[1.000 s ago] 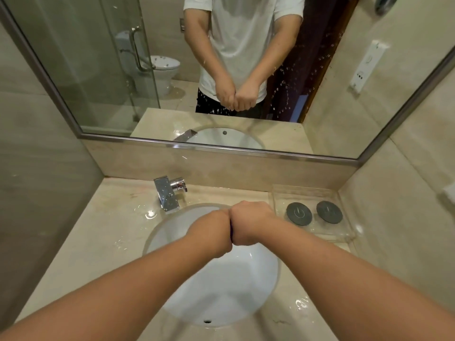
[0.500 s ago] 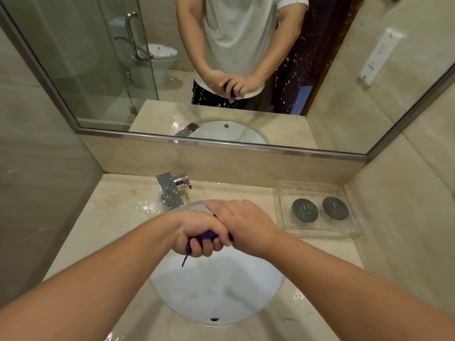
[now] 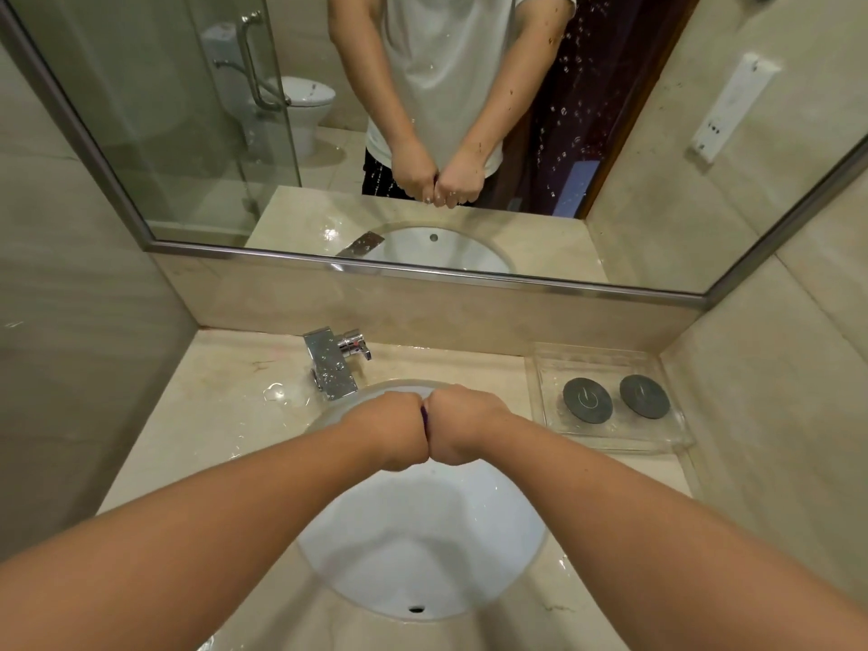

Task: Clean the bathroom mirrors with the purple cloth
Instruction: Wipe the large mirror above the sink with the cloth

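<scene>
My left hand (image 3: 392,429) and my right hand (image 3: 462,422) are fists pressed knuckle to knuckle over the white sink (image 3: 422,547). Both grip the purple cloth (image 3: 425,413); only a thin purple sliver shows between the fists. The large wall mirror (image 3: 469,110), speckled with water drops on its right part, reflects a person in a white shirt holding the same pose.
A chrome tap (image 3: 333,364) stands behind the sink on the wet marble counter (image 3: 197,415). A clear tray (image 3: 606,397) with two dark round discs sits at the right. Tiled walls close in left and right. The mirror reflects a glass shower door and toilet.
Half a second ago the hands were twisted apart with a purple roll showing under the left fist. Now both fists are level and butted together, hiding nearly all the cloth.
</scene>
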`<state>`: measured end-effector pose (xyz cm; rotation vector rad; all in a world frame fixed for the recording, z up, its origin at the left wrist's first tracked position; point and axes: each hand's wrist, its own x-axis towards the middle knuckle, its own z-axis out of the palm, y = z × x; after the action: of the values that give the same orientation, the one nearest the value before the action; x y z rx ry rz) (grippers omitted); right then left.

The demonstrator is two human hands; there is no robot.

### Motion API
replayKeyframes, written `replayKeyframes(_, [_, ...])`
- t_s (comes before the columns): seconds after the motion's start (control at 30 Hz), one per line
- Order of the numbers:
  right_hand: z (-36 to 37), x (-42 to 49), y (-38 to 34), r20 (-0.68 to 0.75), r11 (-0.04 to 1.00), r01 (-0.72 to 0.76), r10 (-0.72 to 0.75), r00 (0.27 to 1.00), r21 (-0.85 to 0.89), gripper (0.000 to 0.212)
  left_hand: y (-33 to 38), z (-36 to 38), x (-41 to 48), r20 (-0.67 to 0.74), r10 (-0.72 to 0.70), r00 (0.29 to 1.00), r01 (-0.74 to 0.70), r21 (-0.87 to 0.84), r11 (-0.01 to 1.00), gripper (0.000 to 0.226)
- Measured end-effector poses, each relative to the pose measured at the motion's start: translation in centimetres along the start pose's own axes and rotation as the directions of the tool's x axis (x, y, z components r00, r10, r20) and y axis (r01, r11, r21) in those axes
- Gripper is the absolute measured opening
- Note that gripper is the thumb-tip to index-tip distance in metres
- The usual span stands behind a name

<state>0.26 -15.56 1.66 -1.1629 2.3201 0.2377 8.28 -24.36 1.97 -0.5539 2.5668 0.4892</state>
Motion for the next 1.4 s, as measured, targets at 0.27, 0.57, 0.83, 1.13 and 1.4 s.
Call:
replayKeyframes(0.27, [2.5,-3.2,3.2,-0.651,0.815,0.576,-0.409,0.639,0.054,0.084,-2.8,-3.8,-0.1,0.599,0.240,0.764,0.362,-0.705,0.610,0.025])
replayKeyframes(0.57, [-1.3,-3.3,1.8,-0.334,0.888,0.319,-0.426,0.841,-0.330,0.015,-0.9,-2.4,-0.7,0.661,0.169,0.731,0.339,-0.568,0.750,0.023])
replayKeyframes(0.83, [-1.8,-2.5,0.9,-0.138,0.935,0.145,-0.199,0.970,-0.325,0.011,1.1,-0.4,-0.2,0.133,0.089,0.987,-0.084,-0.042,0.996,0.017])
replayKeyframes(1.13, [-0.5,-2.8,1.2,-0.259,0.970,0.153,-0.199,0.945,-0.187,0.011,0.1,-0.8,-0.1,0.199,0.073,0.977,-0.024,-0.238,0.971,0.015])
replayKeyframes(1.4, [0.7,-5.0,2.5,-0.797,0.885,0.444,-0.368,0.478,-0.143,0.084,-2.0,-3.5,-1.1,0.598,0.466,0.652,0.381,-0.790,0.481,0.028])
